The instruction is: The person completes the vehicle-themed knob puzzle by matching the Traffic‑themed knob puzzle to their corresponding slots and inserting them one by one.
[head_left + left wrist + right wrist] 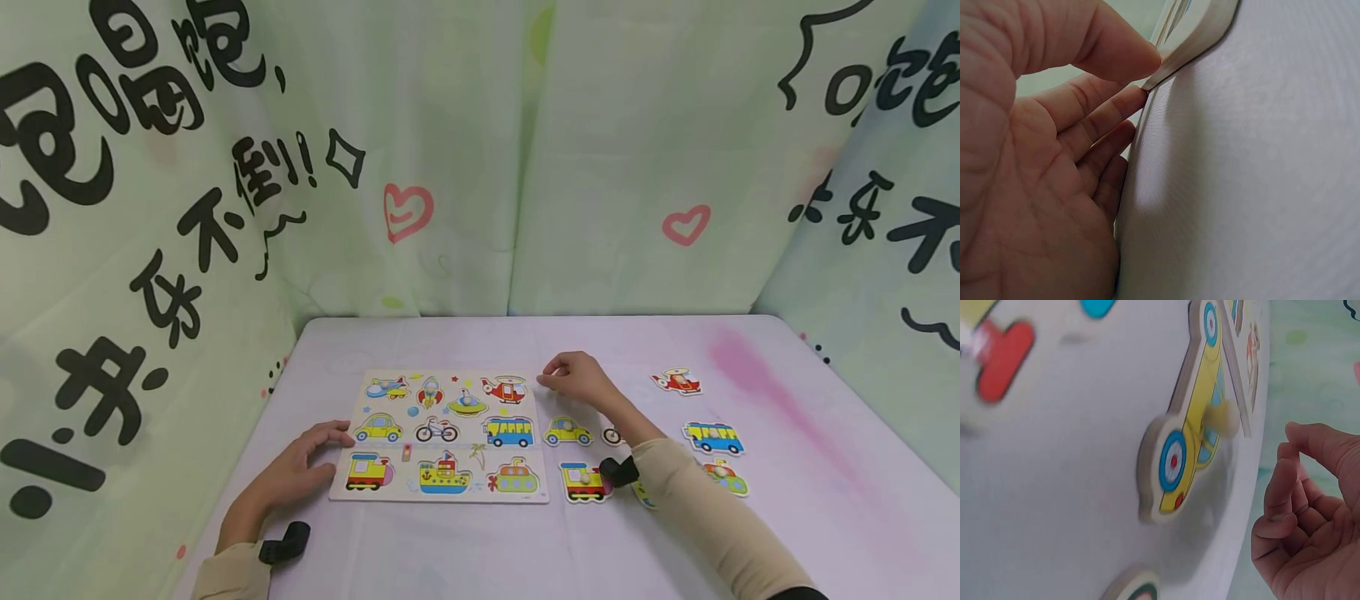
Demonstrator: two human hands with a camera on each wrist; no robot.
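A wooden puzzle board (450, 450) printed with vehicles lies on the table. At its left edge my left hand (296, 467) touches the rim with fingertips and thumb spread apart; the thumb meets the board edge (1204, 44) in the left wrist view. My right hand (581, 379) hovers by the board's upper right corner. Its fingers are curled, thumb against index (1310, 506), and I see nothing between them. Below it lies a yellow car piece (567, 431) with a round knob (1221, 420). A train piece (583, 482) and a bicycle piece (612, 437) are nearby, the latter partly hidden by my sleeve.
Further right lie a helicopter piece (678, 382), a bus piece (713, 438) and a submarine piece (726, 477). Another piece (642, 495) is mostly covered by my right forearm. Printed curtains (465, 275) surround the white table (465, 550).
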